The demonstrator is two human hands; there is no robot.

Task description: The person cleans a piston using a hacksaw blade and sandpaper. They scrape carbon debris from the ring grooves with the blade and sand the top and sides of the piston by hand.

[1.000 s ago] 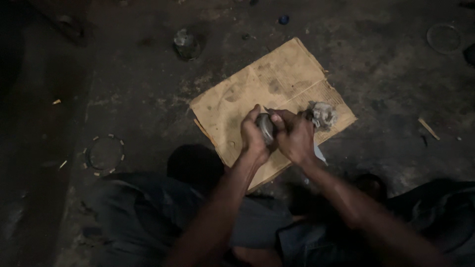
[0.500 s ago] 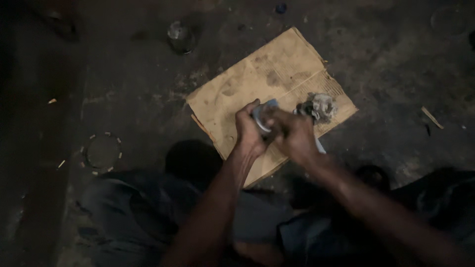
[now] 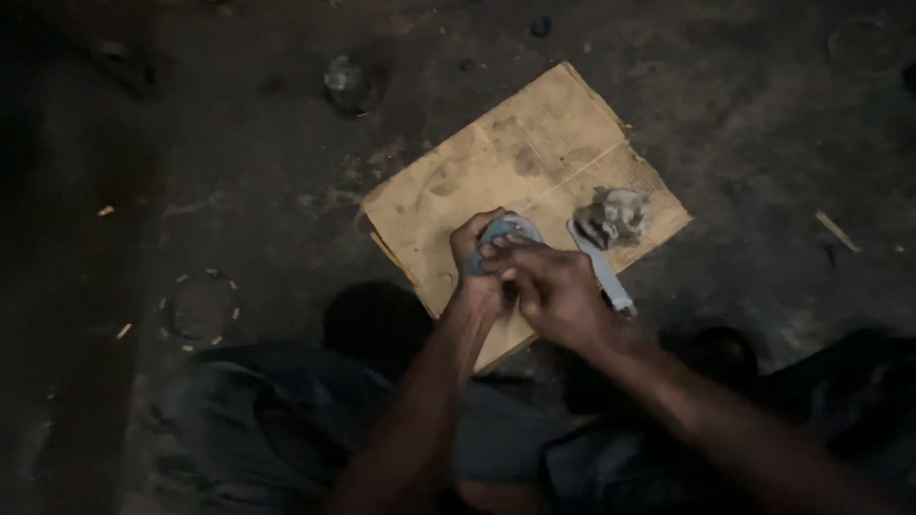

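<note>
Round metal part (image 3: 512, 229), greyish and rimmed, sits up off the cardboard sheet (image 3: 496, 167), clamped in the left hand (image 3: 474, 262), whose grip is closed around its near edge. The right hand (image 3: 549, 286) presses in from the right, fingers curled against the part; whether it pinches anything small is too blurred to tell. Just right of the hands a flat metal wrench (image 3: 603, 270) lies on the cardboard, its far end beside a crumpled grey rag (image 3: 615, 215) near the sheet's right edge. The far half of the cardboard lies bare. On the dark floor (image 3: 267, 191), well apart, a small metal cup (image 3: 351, 84) far left and a ring (image 3: 200, 307) left.
</note>
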